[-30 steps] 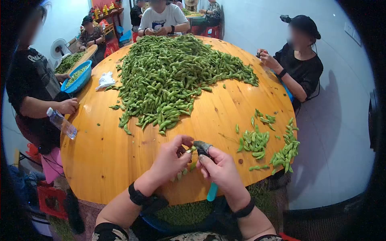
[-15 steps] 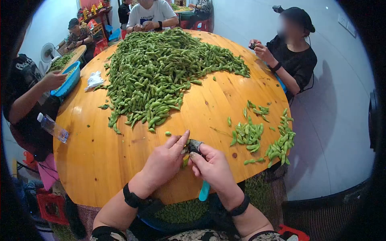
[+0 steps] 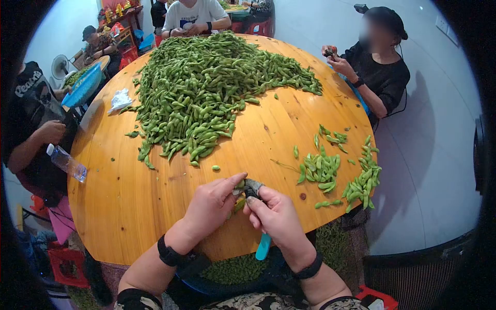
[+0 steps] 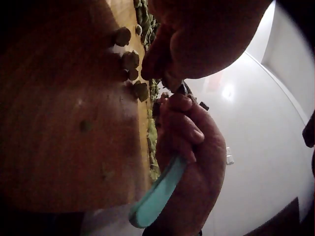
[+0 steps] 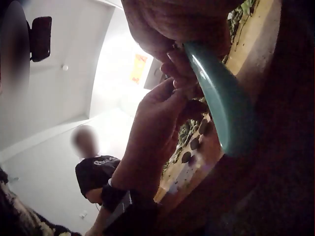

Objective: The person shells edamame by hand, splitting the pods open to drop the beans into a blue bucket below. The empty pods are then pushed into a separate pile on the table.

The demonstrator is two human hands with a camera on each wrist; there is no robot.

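Note:
Above the near edge of the wooden table, my left hand (image 3: 209,204) pinches a green soybean pod (image 3: 240,184) at its fingertips, largely hidden by the fingers. Right beside it, my right hand (image 3: 281,214) grips a tool with a turquoise handle (image 3: 263,247), which sticks out below the palm. The tool's working end is hidden among the fingers; a grey cover (image 3: 253,185) wraps the right index fingertip. The same handle (image 4: 157,199) shows in the left wrist view. A single pod piece (image 3: 216,168) lies on the table ahead of the left hand.
A big heap of soybean pods (image 3: 191,98) covers the table's middle. Smaller groups of pods (image 3: 320,169) lie to the right. On the left are a plastic bottle (image 3: 67,163) and crumpled white tissue (image 3: 120,100). A basin of beans (image 3: 232,271) sits below the table edge.
The two hands have come closer together, and the left index finger now extends forward. A loose pod piece has appeared on the table. The person at left has tipped up the blue basin.

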